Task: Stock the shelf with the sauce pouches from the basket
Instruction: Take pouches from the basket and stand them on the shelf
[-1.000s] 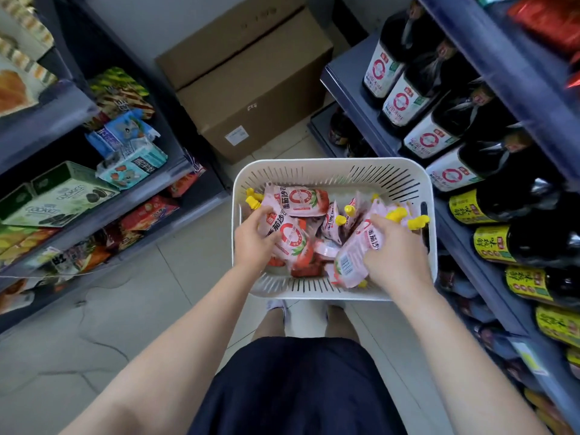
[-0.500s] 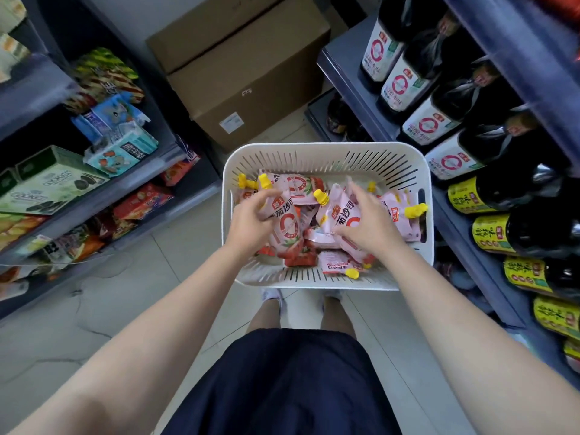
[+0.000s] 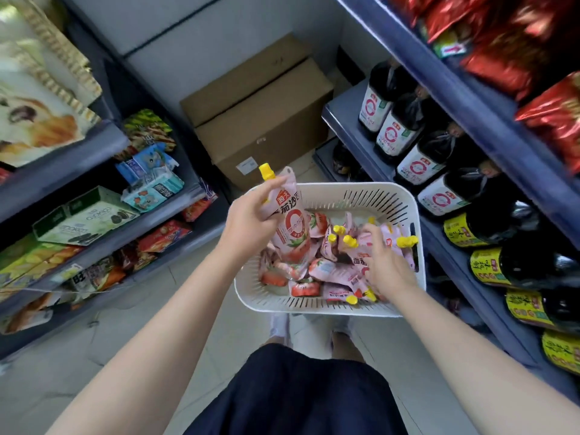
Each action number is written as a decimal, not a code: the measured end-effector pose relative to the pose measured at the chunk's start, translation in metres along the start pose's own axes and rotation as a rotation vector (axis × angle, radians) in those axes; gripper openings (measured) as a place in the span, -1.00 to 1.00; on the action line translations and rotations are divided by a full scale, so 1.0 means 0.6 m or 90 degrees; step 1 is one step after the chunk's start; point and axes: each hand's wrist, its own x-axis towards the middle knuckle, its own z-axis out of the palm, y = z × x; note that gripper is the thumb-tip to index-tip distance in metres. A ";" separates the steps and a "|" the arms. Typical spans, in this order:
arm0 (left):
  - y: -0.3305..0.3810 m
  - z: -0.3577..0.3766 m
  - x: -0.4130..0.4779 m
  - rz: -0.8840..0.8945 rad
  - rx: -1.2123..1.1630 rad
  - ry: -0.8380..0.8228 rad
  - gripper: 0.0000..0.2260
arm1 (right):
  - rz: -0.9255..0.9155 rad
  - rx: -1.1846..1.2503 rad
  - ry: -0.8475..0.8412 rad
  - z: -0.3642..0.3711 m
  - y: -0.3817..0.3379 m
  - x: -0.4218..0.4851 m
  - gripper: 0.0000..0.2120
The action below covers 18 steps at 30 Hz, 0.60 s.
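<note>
A white slotted basket [image 3: 370, 196] stands on the floor in front of me, holding several pink sauce pouches [image 3: 326, 271] with yellow caps. My left hand [image 3: 248, 221] grips one pink pouch [image 3: 290, 227] near its neck and holds it upright above the basket's left side, yellow cap up. My right hand [image 3: 384, 262] is down inside the basket's right half, fingers curled over pouches there; whether it grips one is hidden. The blue shelf [image 3: 351, 120] on my right carries dark sauce bottles.
A brown cardboard box [image 3: 260, 117] sits on the floor beyond the basket. Left shelves hold snack boxes and bags [image 3: 81, 221]. Red bags [image 3: 518, 51] fill the upper right shelf. Yellow-labelled bottles [image 3: 489, 265] lie on the lower right. My legs and feet are behind the basket.
My left hand has lifted one pouch up out of the basket. My right hand has shifted to the right side of the pile. The view has tilted upward.
</note>
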 end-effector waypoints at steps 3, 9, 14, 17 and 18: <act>0.061 -0.044 -0.004 0.061 -0.074 0.018 -0.42 | 0.013 0.135 0.155 -0.073 -0.011 -0.043 -0.36; 0.271 -0.112 -0.019 0.302 -0.190 -0.069 -0.42 | -0.090 0.275 0.452 -0.251 -0.082 -0.197 -0.50; 0.451 -0.112 -0.057 0.459 -0.293 -0.162 -0.47 | -0.043 0.336 0.728 -0.369 -0.082 -0.328 -0.62; 0.552 -0.075 -0.091 0.528 -0.325 -0.253 -0.43 | -0.014 0.357 0.845 -0.427 -0.030 -0.427 -0.80; 0.584 -0.056 -0.105 0.546 -0.328 -0.284 -0.41 | -0.005 0.364 0.879 -0.446 -0.008 -0.465 -0.81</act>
